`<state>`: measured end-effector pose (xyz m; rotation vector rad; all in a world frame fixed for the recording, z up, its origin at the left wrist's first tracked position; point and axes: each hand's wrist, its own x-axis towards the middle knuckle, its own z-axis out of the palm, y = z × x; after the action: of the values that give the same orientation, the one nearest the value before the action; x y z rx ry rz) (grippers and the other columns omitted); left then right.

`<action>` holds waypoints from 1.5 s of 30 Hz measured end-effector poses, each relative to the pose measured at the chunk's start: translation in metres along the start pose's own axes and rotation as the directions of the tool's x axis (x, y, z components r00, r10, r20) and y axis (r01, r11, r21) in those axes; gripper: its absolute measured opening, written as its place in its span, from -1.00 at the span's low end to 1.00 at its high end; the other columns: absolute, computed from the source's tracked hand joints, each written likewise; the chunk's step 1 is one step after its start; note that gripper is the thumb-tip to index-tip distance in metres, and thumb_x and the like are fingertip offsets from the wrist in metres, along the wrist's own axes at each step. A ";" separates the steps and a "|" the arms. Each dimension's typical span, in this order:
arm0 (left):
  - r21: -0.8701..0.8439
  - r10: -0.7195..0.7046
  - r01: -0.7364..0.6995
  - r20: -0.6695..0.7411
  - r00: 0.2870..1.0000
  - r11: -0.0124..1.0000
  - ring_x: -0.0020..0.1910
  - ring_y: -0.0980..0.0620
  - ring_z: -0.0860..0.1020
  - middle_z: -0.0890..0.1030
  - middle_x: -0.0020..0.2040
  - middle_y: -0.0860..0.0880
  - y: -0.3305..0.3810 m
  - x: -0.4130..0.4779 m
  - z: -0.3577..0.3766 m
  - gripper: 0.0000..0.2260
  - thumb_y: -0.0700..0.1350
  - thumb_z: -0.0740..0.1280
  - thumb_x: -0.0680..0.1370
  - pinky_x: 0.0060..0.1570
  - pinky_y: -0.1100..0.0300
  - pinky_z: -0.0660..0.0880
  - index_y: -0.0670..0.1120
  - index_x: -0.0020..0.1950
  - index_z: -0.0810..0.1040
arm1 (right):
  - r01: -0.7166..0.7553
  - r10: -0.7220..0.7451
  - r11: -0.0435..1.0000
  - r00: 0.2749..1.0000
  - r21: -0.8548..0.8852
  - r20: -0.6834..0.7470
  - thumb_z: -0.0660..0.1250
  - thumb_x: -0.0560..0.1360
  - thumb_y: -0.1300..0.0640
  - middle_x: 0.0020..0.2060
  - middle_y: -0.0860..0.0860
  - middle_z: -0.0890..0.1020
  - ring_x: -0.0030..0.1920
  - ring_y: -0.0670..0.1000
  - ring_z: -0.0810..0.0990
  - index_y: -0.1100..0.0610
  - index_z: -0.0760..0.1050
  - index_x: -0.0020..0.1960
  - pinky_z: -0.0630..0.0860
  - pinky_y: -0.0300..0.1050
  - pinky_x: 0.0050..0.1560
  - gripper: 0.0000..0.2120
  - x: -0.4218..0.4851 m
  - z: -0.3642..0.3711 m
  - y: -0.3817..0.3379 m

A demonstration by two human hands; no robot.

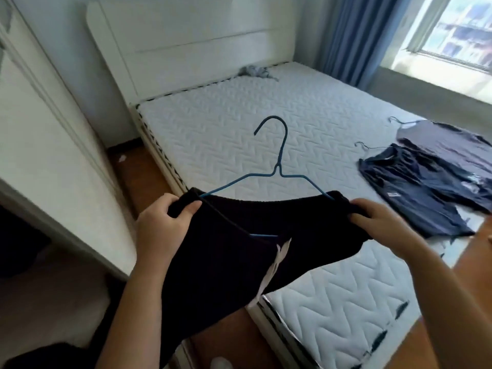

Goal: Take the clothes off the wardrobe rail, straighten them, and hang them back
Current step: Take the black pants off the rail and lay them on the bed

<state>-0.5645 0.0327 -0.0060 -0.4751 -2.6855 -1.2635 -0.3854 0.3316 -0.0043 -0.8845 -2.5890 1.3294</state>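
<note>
A bare quilted mattress (239,115) fills most of the room, with a white headboard (202,35) behind it, a white wardrobe door (48,155) on the left, and a blue curtain (354,35) beside the window (458,27) on the right. A black garment (226,262) is held up over the near corner of the bed, hanging from its stretched top edge, with a white label (277,262) dangling near its middle. Two darker garments lie flat on the right side of the mattress, each on a hanger: a navy one (415,193) partly overlapping a grey one (439,145). A blue wire hanger (278,166) sits inside the black garment, its hook upright above the neckline. The left hand (162,225) pinches the garment's left shoulder between thumb and curled fingers (190,209); the right hand (378,222) grips the right shoulder the same way. A small crumpled grey cloth (255,71) lies by the headboard.
</note>
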 end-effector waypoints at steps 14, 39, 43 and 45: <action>-0.358 0.446 -0.275 0.604 0.660 0.892 -0.35 0.14 0.48 0.51 -0.40 0.07 0.235 -0.179 0.218 -0.77 0.06 0.40 0.40 -0.36 0.29 0.31 -0.05 -0.30 0.49 | -0.394 0.511 0.859 0.633 0.327 -0.581 0.32 0.43 0.34 -0.34 -0.19 0.64 -0.29 -0.19 0.55 -0.16 0.57 -0.18 0.42 -0.42 -0.34 -0.63 -0.314 -0.161 0.232; -0.672 0.620 -0.355 0.739 -0.263 0.650 -0.34 0.06 0.49 0.52 -0.35 0.02 0.366 -0.479 0.313 -0.79 0.04 0.36 0.44 -0.39 0.24 0.33 -0.07 -0.26 0.50 | -0.502 0.756 0.381 -0.314 0.776 -0.574 0.26 0.49 0.34 -0.09 0.08 0.53 -0.02 0.07 0.48 0.12 0.47 -0.04 0.31 -0.09 -0.05 -0.86 -0.629 -0.093 0.251; -0.698 0.633 -0.311 0.716 -0.294 0.645 -0.29 0.03 0.51 0.57 -0.28 -0.02 0.390 -0.521 0.305 -0.79 0.05 0.35 0.45 -0.34 0.20 0.39 -0.09 -0.20 0.54 | -0.489 0.716 0.383 -0.379 0.784 -0.587 0.24 0.51 0.31 -0.09 0.07 0.50 -0.06 0.06 0.43 0.20 0.50 0.06 0.32 -0.07 -0.05 -0.84 -0.666 -0.108 0.251; -0.709 0.647 -0.296 0.705 -0.290 0.639 -0.31 0.07 0.50 0.55 -0.30 0.00 0.405 -0.540 0.301 -0.81 0.04 0.36 0.45 -0.36 0.24 0.38 -0.07 -0.23 0.53 | -0.471 0.698 0.398 -0.400 0.787 -0.593 0.24 0.51 0.31 -0.07 0.06 0.49 -0.04 0.06 0.43 0.22 0.49 0.10 0.34 -0.05 -0.01 -0.82 -0.684 -0.121 0.254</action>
<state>0.0839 0.3857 -0.0411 -3.3546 -2.0013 -0.9809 0.3350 0.1648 -0.0110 -2.2981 -0.5967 0.3948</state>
